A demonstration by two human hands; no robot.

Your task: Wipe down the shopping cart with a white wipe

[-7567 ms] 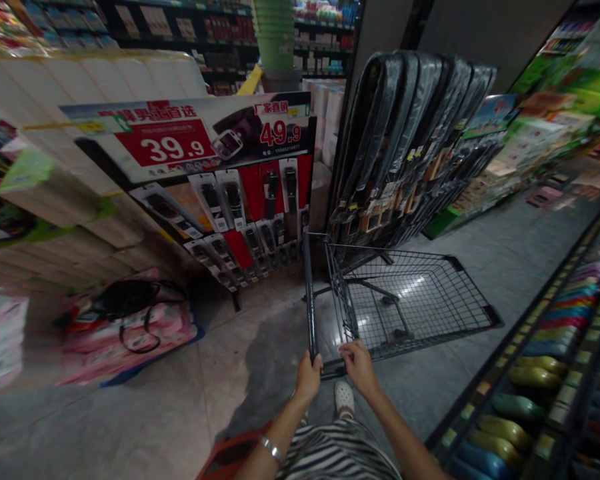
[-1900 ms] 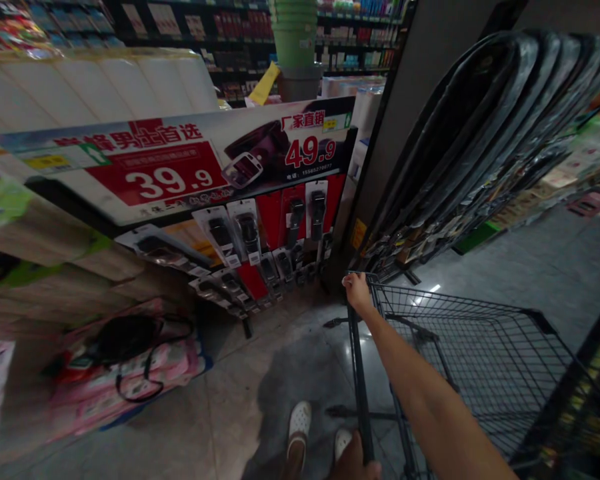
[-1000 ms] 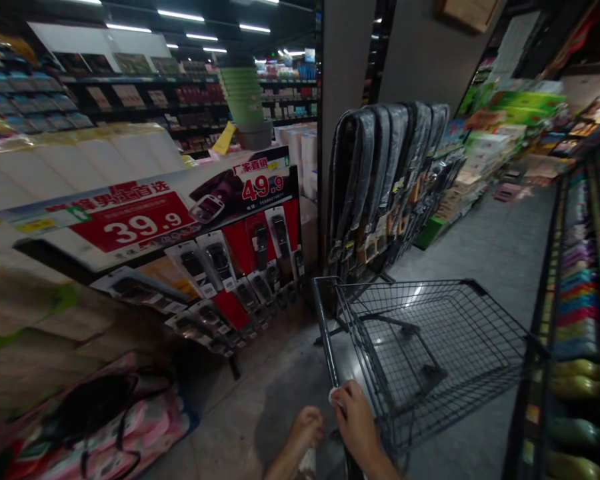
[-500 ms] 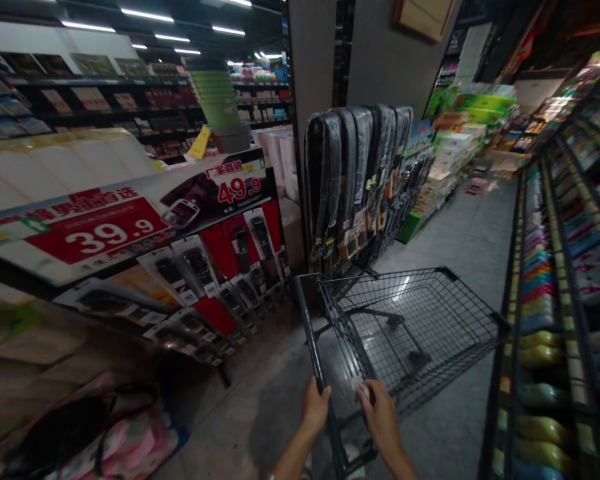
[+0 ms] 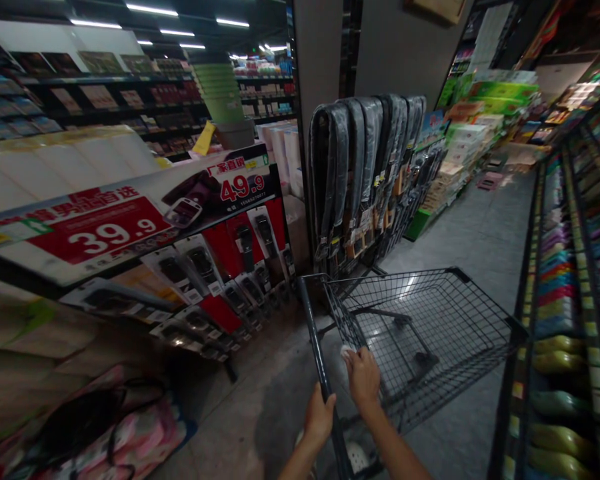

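A dark wire shopping cart [image 5: 430, 320] stands in the aisle before me, its basket holding nothing that I can see. My left hand [image 5: 319, 415] is wrapped round the cart's handlebar [image 5: 314, 333] near its lower end. Over the back edge of the basket, my right hand [image 5: 364, 377] pinches a small crumpled white wipe [image 5: 347, 351], which looks like tissue or cloth. The wipe is close to the wire of the basket's back panel; whether it touches the wire I cannot tell.
Packaged belts [image 5: 200, 267] hang on a rack under a price sign [image 5: 130, 220] at left. Longer wrapped straps [image 5: 350, 153] hang beside a grey pillar [image 5: 320, 53]. Shelves of folded textiles [image 5: 555, 307] line the right side. A pink bag [image 5: 135, 433] lies at lower left.
My right hand has moved up and left with the white wipe, towards the basket's back panel. My left hand stays on the handlebar, slightly lower in view. The view has shifted a little.
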